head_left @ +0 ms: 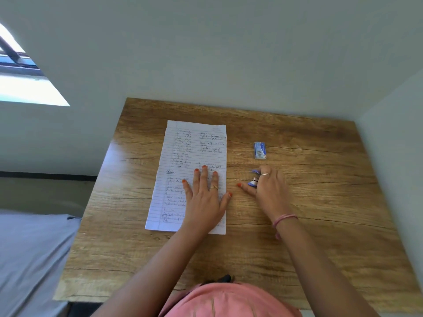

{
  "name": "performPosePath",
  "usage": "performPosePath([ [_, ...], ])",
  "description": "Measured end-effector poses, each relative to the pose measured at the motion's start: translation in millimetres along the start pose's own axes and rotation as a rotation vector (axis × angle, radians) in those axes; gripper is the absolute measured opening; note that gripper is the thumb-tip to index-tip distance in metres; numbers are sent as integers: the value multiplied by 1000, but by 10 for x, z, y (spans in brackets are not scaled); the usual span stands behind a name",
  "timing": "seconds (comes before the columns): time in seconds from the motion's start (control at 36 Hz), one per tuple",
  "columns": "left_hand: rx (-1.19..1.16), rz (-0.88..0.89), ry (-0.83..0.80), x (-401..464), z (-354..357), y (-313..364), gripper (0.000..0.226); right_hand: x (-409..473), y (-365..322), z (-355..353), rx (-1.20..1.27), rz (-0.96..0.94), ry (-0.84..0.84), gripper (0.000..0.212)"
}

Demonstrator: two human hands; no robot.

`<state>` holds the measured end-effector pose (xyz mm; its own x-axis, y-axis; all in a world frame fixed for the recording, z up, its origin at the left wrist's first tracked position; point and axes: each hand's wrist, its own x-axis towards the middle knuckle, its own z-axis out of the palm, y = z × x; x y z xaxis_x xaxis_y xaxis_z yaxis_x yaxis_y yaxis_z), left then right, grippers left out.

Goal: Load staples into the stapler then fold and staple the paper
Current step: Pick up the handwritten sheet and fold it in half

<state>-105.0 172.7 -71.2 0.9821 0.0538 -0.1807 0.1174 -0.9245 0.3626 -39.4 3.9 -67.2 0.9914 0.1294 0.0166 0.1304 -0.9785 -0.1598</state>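
A lined sheet of paper [194, 152] with handwriting lies folded lengthwise on the wooden table [320, 202]. My left hand [206, 195] presses flat on its lower half, fingers straight and spread. Just right of the paper, my right hand [267, 186] covers a small blue stapler [254, 179], fingers curled round it; only parts of the stapler show between the fingers. A small blue and white staple box [260, 150] lies on the table beyond my right hand, apart from it.
Pale walls close off the table at the back and right. A grey bed surface [29, 259] sits to the left below table height, and a window [23, 76] is at upper left.
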Motion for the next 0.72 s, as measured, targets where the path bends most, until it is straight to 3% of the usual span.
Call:
performPosePath([
  [0.17, -29, 2, 8, 8, -28, 72, 72, 5, 36, -35, -141, 30, -13, 90],
  [0.33, -174, -44, 159, 64, -190, -71, 70, 22, 56, -65, -196, -10, -57, 91],
  [0.64, -298, -218, 278, 122, -509, -497, 66, -6, 42, -174, -121, -55, -18, 86],
  [0.72, -350, -283, 298, 122, -557, -573, 67, -42, -71, -225, -45, -107, 78, 71],
])
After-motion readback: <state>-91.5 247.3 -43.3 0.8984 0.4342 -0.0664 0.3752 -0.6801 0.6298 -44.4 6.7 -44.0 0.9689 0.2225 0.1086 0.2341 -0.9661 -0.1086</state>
